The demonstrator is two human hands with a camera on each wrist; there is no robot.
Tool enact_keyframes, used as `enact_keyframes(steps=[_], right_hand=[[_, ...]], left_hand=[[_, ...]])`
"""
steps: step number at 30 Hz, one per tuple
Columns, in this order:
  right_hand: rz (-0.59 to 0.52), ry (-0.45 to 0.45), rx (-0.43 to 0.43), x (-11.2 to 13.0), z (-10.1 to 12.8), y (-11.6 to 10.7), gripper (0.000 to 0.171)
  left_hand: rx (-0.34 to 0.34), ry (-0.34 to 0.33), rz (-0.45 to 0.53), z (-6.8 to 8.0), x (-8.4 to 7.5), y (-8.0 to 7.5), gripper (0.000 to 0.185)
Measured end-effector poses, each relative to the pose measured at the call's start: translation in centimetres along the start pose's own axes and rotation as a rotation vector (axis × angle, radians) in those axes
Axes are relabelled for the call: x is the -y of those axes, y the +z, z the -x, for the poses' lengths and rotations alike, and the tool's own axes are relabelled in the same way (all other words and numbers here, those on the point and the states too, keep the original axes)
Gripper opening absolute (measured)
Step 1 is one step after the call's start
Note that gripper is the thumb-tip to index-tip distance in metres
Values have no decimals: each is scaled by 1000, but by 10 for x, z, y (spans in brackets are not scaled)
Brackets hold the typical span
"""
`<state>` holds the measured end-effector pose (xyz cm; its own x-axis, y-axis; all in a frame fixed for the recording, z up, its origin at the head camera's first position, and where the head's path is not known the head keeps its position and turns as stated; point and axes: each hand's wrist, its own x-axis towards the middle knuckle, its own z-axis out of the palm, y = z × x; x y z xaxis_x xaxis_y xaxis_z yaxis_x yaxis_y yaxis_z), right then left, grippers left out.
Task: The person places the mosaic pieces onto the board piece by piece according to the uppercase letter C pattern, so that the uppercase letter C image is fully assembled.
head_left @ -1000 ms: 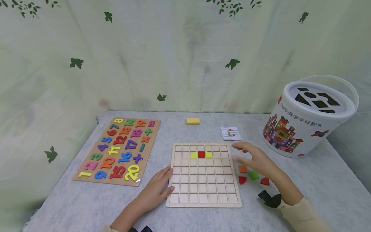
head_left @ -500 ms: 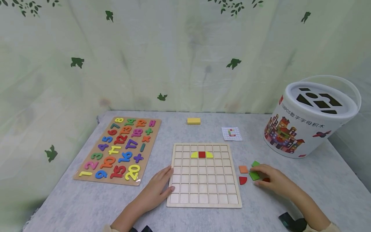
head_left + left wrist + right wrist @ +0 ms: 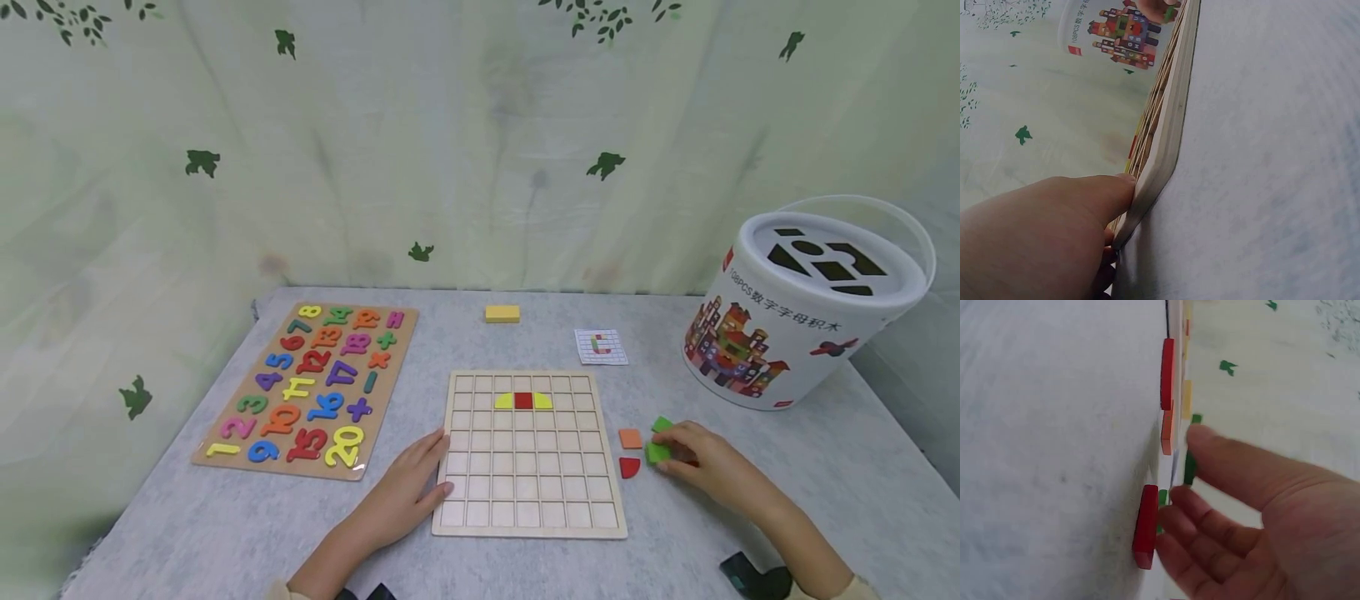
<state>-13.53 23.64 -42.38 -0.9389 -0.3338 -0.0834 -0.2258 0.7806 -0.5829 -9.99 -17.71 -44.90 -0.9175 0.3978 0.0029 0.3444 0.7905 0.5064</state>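
My left hand [image 3: 408, 479] rests against the left edge of a wooden grid board [image 3: 517, 533], its thumb [image 3: 1116, 187] at the rim in the left wrist view. One red square [image 3: 523, 401] lies in the board's upper rows between two yellow quarter-round pieces [image 3: 504, 402]. Right of the board, my right hand [image 3: 708, 467] pinches a green square block [image 3: 1191, 464] between thumb and fingers. Another green block [image 3: 662, 424] lies just beyond the fingertips. Beside them are an orange square [image 3: 630, 438] and a red quarter-round block [image 3: 630, 467]; a second red block [image 3: 1146, 528] is hidden by the hand in the head view.
A small pattern card [image 3: 601, 347] lies behind the board's right corner, and a yellow block [image 3: 502, 314] sits farther back. To the left is a number puzzle board [image 3: 281, 446]. A tall white bucket [image 3: 772, 350] with a slotted lid stands at the right.
My right hand has come from the board's upper right corner back to the loose blocks and taken hold of a green one, now slightly raised. The left hand has stayed at the board.
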Motion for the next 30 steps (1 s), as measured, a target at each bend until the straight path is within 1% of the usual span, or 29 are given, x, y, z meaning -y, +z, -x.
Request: enact_keyframes(steps=[2, 4, 7, 9, 14, 21, 24, 27, 30], right_hand=[[0, -25, -4, 5, 0, -2, 29], [4, -78, -15, 11, -1, -4, 29], [16, -163, -60, 22, -4, -4, 27], [7, -210, -95, 31, -8, -4, 27], [-30, -347, -180, 56, -24, 2, 27], [-62, -498, -233, 94, -55, 18, 28], [-90, -528, -224, 106, -69, 26, 28], [-129, -484, -182, 116, -80, 36, 29], [-161, -432, -132, 119, -91, 47, 27]], left_hand=[[1, -2, -5, 0, 0, 1, 63], [1, -1, -5, 0, 0, 1, 63], [-2, 6, -3, 0, 0, 1, 63], [-2, 6, -3, 0, 0, 1, 63], [2, 1, -6, 0, 0, 1, 63], [9, -7, -2, 0, 0, -1, 63], [0, 0, -3, 0, 0, 0, 62], [-6, 4, -5, 0, 0, 0, 62], [-7, 4, -6, 0, 0, 0, 62]])
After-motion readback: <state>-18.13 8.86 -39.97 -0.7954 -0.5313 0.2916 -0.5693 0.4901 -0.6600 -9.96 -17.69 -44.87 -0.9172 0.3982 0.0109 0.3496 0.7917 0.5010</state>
